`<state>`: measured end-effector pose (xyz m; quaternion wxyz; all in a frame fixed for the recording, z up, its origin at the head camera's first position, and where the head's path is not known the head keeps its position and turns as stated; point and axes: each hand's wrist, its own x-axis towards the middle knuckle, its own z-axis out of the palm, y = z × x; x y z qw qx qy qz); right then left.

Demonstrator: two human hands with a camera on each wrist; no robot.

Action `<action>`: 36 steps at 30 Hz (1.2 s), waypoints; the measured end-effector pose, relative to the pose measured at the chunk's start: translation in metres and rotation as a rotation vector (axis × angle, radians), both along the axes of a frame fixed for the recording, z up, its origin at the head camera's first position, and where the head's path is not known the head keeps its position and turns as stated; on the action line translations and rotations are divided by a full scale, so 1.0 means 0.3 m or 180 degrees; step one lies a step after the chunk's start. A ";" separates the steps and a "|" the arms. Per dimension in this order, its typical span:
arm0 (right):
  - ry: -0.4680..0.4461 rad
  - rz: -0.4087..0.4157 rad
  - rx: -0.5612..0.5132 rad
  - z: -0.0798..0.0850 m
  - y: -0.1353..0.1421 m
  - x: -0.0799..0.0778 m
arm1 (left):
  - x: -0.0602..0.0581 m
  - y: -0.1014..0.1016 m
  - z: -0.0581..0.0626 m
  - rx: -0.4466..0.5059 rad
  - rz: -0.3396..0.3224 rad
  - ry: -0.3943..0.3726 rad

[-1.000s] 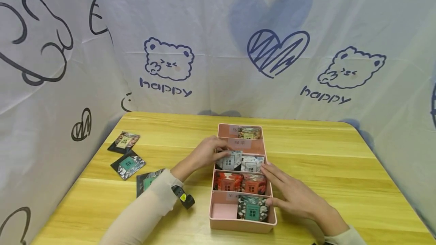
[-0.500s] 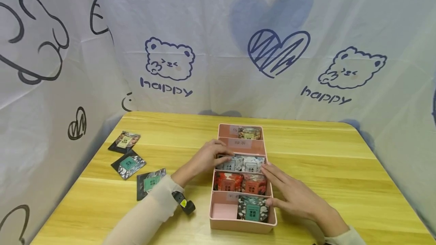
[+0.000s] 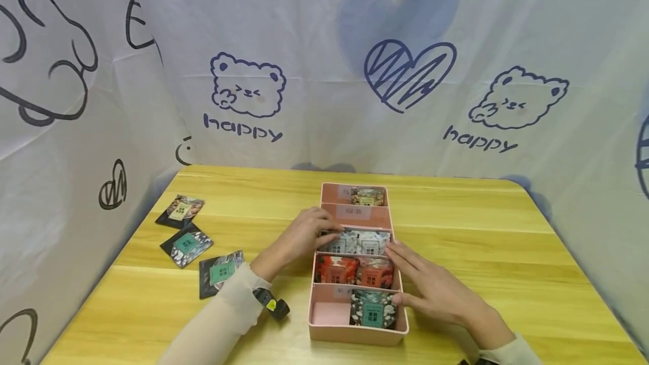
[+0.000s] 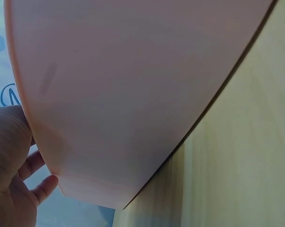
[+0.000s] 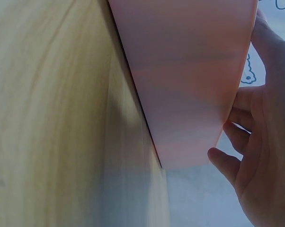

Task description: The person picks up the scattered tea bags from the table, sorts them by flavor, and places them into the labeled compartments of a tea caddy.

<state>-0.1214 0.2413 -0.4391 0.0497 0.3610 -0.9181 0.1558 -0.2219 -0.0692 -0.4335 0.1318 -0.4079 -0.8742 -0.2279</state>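
In the head view, a long pink divided box (image 3: 324, 332) stands on the wooden table. Its middle compartment holds two white tea sachets (image 3: 374, 243) side by side. My left hand (image 3: 306, 234) reaches over the box's left rim, its thumb and fingers loosely bent at the top of the left white tea sachet (image 3: 341, 243). Its fingertips are partly hidden, so contact is unclear. My right hand (image 3: 441, 289) rests along the right rim with fingers extended. Red tea sachets (image 3: 337, 270) fill the compartment in front, and a green-labelled tea sachet (image 3: 372, 308) lies in the nearest one.
Left of the box lie three loose sachets: a yellow-labelled sachet (image 3: 180, 210), a green-labelled sachet (image 3: 186, 245) and another green-labelled sachet (image 3: 221, 272) beside my left sleeve. A yellow-labelled sachet (image 3: 367, 196) sits in the farthest compartment. A printed curtain (image 3: 324, 100) hangs behind the table.
The left white tea sachet has gone down into the middle compartment, level with its neighbour. My left hand's grip on it has loosened. The right hand stays at the rim.
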 end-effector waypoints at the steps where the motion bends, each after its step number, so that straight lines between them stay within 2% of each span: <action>1: 0.0009 0.0004 0.0001 0.002 0.000 0.000 | 0.000 0.001 0.001 0.0023 -0.0009 0.0027; 10: 0.0081 -0.0012 0.0017 -0.002 0.003 0.005 | 0.006 0.003 0.006 0.0044 0.0022 0.0148; 18: 0.0010 -0.0025 0.0043 -0.005 0.000 0.012 | 0.017 -0.004 0.002 -0.0182 -0.0095 0.0165; 26: 0.0008 -0.0018 0.0073 0.008 0.004 -0.001 | 0.004 -0.018 0.025 0.0109 -0.0017 -0.0010; 36: 0.0002 0.0001 0.0087 0.010 0.008 -0.005 | 0.028 -0.100 0.055 0.0210 0.0268 -0.0465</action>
